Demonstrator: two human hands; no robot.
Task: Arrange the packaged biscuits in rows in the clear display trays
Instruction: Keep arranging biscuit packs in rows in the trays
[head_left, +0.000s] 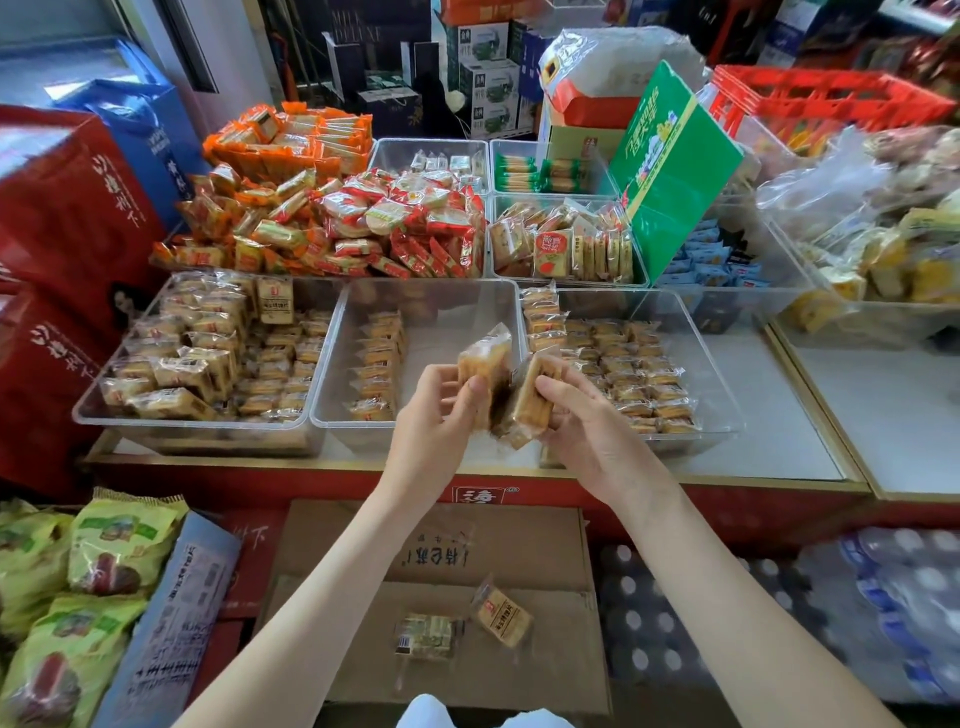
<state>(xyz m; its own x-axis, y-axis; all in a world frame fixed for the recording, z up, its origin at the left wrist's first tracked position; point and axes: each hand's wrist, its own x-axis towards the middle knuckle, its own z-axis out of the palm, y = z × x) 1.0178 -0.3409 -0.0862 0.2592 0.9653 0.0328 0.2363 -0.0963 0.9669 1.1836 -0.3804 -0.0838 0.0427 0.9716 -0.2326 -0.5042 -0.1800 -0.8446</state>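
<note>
Along the front of the counter (769, 415), three clear trays sit side by side. The left tray (83, 413) is crowded with tan biscuit packs, some in rows and others heaped loose on top toward its left side. The right tray (623, 306) holds neat rows over most of its floor. The middle tray (447, 322) has a single row (379, 364) down its left side (packs on edge, one behind the other). Behind these three, more trays carry piles of orange and red snacks (322, 218).

Below the counter's red front lies a flat carton (363, 540), with both forearms reaching over it.

Both hands are raised over the front of the middle tray, near the wall it shares with the right tray. The left hand (436, 410) grips the left pack (483, 358) upright, thumb across its near face and fingers curled behind. The right hand (587, 421) curls its fingers round the right pack (530, 395), which tilts to the right; I cannot tell whether it holds more than one. The two held packs touch at their lower ends, above the tray.

Two loose packs (428, 634) lie on the carton, just beside each other, the right one angled.
</note>
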